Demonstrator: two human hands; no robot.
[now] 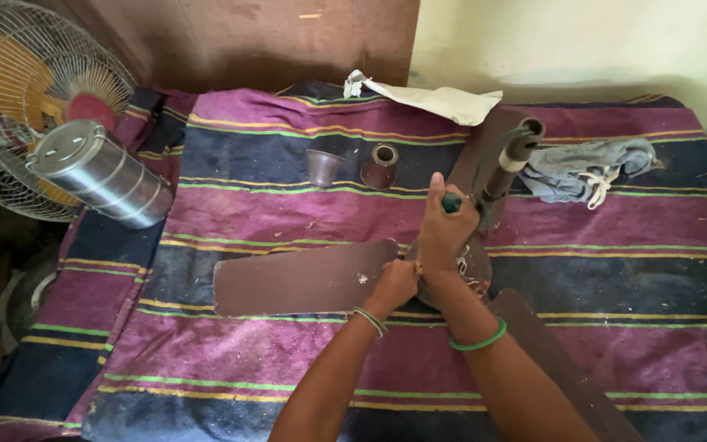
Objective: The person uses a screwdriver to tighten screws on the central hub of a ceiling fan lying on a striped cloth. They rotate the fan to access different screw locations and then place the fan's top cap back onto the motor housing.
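Note:
A brown ceiling fan lies on a striped purple cloth (288, 360). One blade (300, 278) points left, another blade (558, 360) runs toward the lower right, and its down rod (507, 168) sticks up and away. My right hand (445, 225) is shut on a green-handled tool (450, 202), pressed down at the fan's motor hub (472, 270). My left hand (396, 282) rests on the hub where the left blade joins it, fingers curled against it. Both wrists wear bangles.
Two brown cup-shaped fan covers (323, 166) (380, 166) stand on the cloth beyond the hands. A crumpled paper (435, 98) and a grey rag (587, 168) lie at the back. A steel stacked lunch container (100, 172) leans beside a pedestal fan (26, 98) at left.

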